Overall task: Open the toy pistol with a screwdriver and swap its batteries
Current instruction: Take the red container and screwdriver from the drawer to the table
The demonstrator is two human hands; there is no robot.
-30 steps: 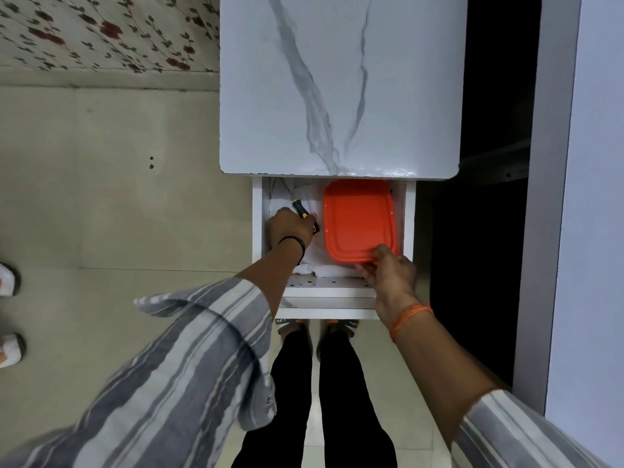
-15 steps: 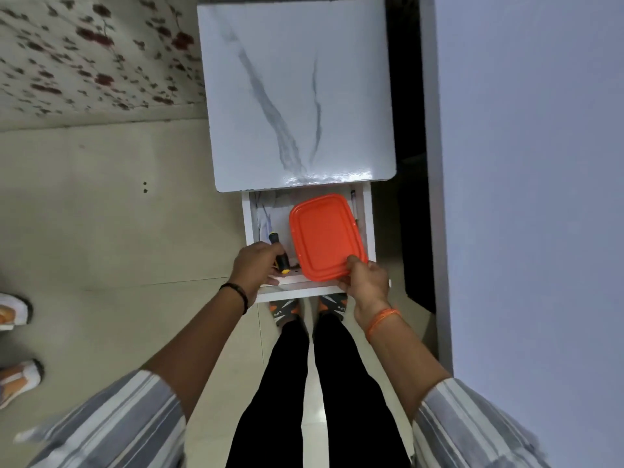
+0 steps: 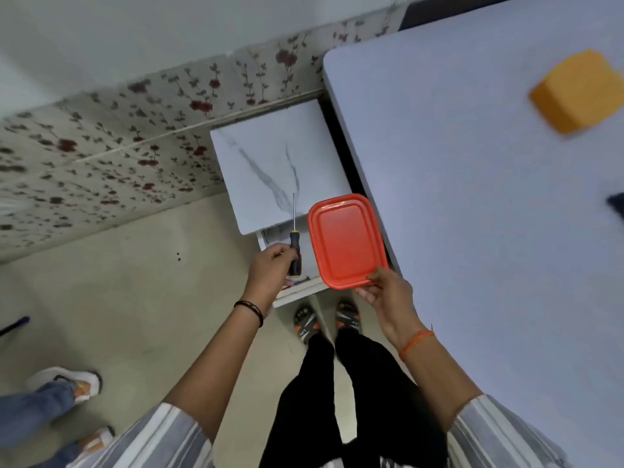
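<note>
Screwdriver and tray in hand, desk to the right

The black-and-yellow-handled screwdriver [image 3: 294, 244], shaft pointing far, sits in the left hand [image 3: 270, 268], fingers curled round it; the right hand [image 3: 385, 292] pinches the orange plastic tray [image 3: 346, 239] beside the pale desk [image 3: 489, 231]. No pistol visible.

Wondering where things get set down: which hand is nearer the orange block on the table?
Right. The right hand holds the red container beside the table; the left hand is farther from the orange block.
</note>
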